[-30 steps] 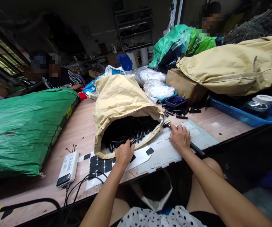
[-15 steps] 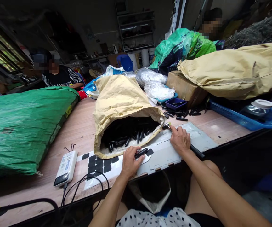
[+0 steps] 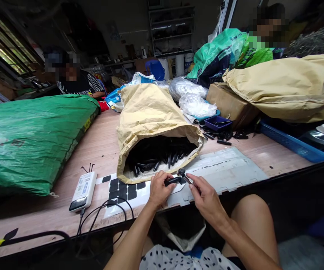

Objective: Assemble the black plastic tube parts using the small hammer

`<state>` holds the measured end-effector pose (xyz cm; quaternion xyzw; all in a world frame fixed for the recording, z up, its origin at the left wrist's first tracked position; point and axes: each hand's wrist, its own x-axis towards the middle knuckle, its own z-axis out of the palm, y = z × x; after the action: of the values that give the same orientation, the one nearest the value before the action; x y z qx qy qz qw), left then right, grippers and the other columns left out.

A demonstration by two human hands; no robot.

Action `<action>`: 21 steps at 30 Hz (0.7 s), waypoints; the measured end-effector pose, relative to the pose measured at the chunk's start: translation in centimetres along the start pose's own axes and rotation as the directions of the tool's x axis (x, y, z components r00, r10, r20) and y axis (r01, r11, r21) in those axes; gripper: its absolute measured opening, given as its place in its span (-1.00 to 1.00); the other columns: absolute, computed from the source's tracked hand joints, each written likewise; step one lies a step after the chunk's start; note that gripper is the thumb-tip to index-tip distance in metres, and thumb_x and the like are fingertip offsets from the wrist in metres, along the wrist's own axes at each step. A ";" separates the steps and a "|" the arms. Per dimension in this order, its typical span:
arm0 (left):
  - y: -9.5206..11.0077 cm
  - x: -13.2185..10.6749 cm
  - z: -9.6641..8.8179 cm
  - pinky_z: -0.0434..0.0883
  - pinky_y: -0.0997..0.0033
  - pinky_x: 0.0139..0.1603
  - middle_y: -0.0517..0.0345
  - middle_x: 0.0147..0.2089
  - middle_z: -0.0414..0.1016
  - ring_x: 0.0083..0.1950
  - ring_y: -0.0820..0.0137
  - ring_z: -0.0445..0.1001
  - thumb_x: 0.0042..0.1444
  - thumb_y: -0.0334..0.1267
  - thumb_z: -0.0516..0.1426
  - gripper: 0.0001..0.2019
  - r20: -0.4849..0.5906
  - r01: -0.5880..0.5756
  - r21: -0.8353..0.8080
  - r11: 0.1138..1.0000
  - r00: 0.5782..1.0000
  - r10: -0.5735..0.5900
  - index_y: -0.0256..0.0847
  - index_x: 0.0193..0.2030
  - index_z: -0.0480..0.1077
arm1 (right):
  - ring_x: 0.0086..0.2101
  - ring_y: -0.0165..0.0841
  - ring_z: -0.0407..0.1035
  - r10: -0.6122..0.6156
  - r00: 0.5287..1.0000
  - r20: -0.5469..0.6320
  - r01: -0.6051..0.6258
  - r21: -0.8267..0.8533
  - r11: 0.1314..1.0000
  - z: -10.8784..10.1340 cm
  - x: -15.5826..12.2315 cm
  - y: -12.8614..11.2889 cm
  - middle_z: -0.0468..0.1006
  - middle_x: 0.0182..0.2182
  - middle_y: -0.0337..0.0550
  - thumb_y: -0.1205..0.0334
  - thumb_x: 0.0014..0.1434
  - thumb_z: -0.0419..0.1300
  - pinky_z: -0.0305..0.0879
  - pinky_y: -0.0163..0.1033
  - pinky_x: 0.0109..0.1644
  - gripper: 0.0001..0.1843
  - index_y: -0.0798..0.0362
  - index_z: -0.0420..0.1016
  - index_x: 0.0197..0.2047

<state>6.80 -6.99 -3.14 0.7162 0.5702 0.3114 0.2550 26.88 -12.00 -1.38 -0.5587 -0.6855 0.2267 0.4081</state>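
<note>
My left hand [image 3: 161,187] is closed around a short black cylindrical piece [image 3: 172,180], just in front of the paper sack's mouth. My right hand [image 3: 206,197] pinches a slim metallic piece [image 3: 188,180]. A dark round knob [image 3: 181,171] shows at its far end, close to the tip of the black piece; whether they touch I cannot tell. Behind both hands lies the open tan paper sack [image 3: 153,108], with many black cylindrical pieces [image 3: 169,160] inside. Beneath the hands are a grey flat sheet [image 3: 229,165] and a white sheet with black rounded-square stickers [image 3: 122,191].
Left stands a big green sack [image 3: 38,138], with a white power bank [image 3: 83,191] and cables before it. Loose black pieces [image 3: 224,142], a purple tray [image 3: 217,122] and a blue basket [image 3: 288,140] lie right. Two people are beyond the table.
My right hand has come left and nearer, from beside the sack's right edge to my left hand, bringing the metallic piece. My left hand keeps the black piece. The view has shifted slightly.
</note>
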 end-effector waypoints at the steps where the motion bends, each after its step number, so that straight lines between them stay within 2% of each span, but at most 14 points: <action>1: 0.1 0.0 0.0 0.25 0.23 0.00 0.20 -0.21 0.51 -0.10 0.28 0.45 0.06 -0.34 0.29 -0.85 0.004 0.007 0.002 1.000 1.000 -0.007 -0.10 -0.21 0.52 | -0.03 -0.29 0.46 -0.019 1.000 0.006 0.020 -0.007 1.000 0.5 -0.2 -0.6 0.57 -0.05 -0.09 0.24 0.40 -0.01 0.40 -0.18 0.08 -0.59 -0.03 0.43 0.23; 5: 0.4 0.0 -0.1 0.24 0.24 -0.03 0.18 -0.22 0.49 -0.08 0.26 0.42 0.08 -0.31 0.28 -0.91 0.017 0.022 0.046 0.999 1.000 -0.022 -0.13 -0.26 0.50 | -0.12 -0.29 0.47 -0.094 0.995 0.014 0.095 -0.139 0.986 1.7 -0.7 -1.9 0.55 -0.14 -0.11 0.29 0.41 -0.03 0.42 -0.20 0.00 -0.56 -0.08 0.40 0.28; 9: 0.5 -0.1 0.1 0.24 0.25 -0.03 0.20 -0.23 0.48 -0.10 0.27 0.41 0.08 -0.32 0.27 -0.92 0.001 0.041 0.054 0.998 0.999 -0.041 -0.12 -0.26 0.50 | -0.21 -0.30 0.46 -0.089 0.995 0.043 0.097 -0.283 0.954 1.7 -1.0 -1.9 0.52 -0.24 -0.16 0.33 0.39 -0.02 0.43 -0.24 -0.12 -0.54 -0.14 0.43 0.26; 13: 0.5 -0.1 0.2 0.24 0.23 -0.01 0.20 -0.22 0.49 -0.08 0.26 0.42 0.06 -0.35 0.28 -0.87 0.001 0.034 0.049 0.998 0.999 -0.034 -0.10 -0.23 0.51 | -0.19 -0.29 0.46 -0.083 0.996 -0.020 0.074 -0.278 0.958 1.1 -1.0 -1.4 0.52 -0.21 -0.12 0.30 0.41 -0.05 0.43 -0.22 -0.05 -0.53 -0.09 0.38 0.30; 18: 0.5 -0.2 0.1 0.25 0.23 0.00 0.21 -0.22 0.50 -0.09 0.28 0.43 0.05 -0.37 0.28 -0.86 -0.011 0.037 0.057 0.998 0.999 -0.037 -0.10 -0.23 0.51 | -0.17 -0.31 0.46 -0.030 0.999 0.023 0.035 -0.229 0.973 0.8 -0.9 -1.0 0.52 -0.19 -0.14 0.29 0.41 -0.06 0.41 -0.23 -0.07 -0.54 -0.10 0.41 0.28; 21: 0.5 -0.2 0.1 0.25 0.23 0.01 0.21 -0.21 0.50 -0.09 0.27 0.44 0.05 -0.35 0.28 -0.86 -0.006 0.028 0.062 0.998 1.000 -0.027 -0.10 -0.22 0.51 | -0.08 -0.28 0.45 0.003 0.996 -0.088 -0.021 -0.206 0.978 -0.7 0.0 -0.2 0.53 -0.11 -0.10 0.23 0.41 -0.04 0.36 -0.20 0.05 -0.56 -0.08 0.41 0.27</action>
<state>7.20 -7.28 -2.91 0.7150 0.5900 0.2918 0.2356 27.38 -12.18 -0.85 -0.6114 -0.6837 0.1320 0.3759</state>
